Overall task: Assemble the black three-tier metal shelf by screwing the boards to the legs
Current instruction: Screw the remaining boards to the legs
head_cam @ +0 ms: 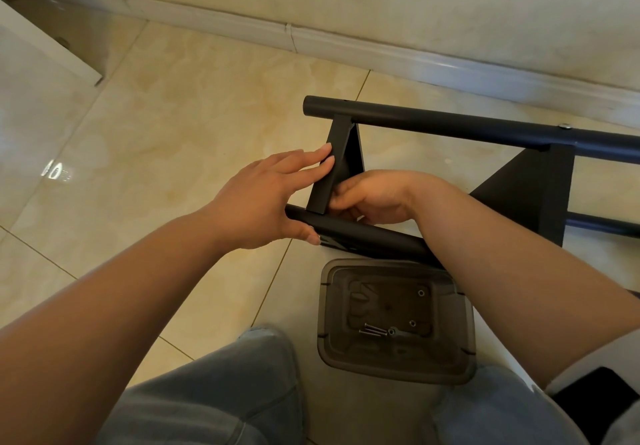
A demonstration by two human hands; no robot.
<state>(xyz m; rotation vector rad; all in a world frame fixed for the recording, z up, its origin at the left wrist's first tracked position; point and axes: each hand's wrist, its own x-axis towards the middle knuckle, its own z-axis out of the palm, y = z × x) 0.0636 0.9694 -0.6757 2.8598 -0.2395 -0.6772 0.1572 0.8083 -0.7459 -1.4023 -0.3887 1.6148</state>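
Head view looks down at a tiled floor (194, 105), where the black shelf lies on its side. At left, the left hand (263, 198) is spread wide, straight fingers pressing on the edge of the end board (327, 174), thumb against the near leg (367, 236). That board stands between the two legs, its long edge running near to far. Both the near leg and the far leg (450, 122) run left to right, their open ends pointing left. The right hand (370, 198) curls against the board's right face; what it holds is hidden. Nearer lies a translucent tray (332, 340) with screws (374, 331). At right, a second board (540, 191) and both legs are cut off by the frame.
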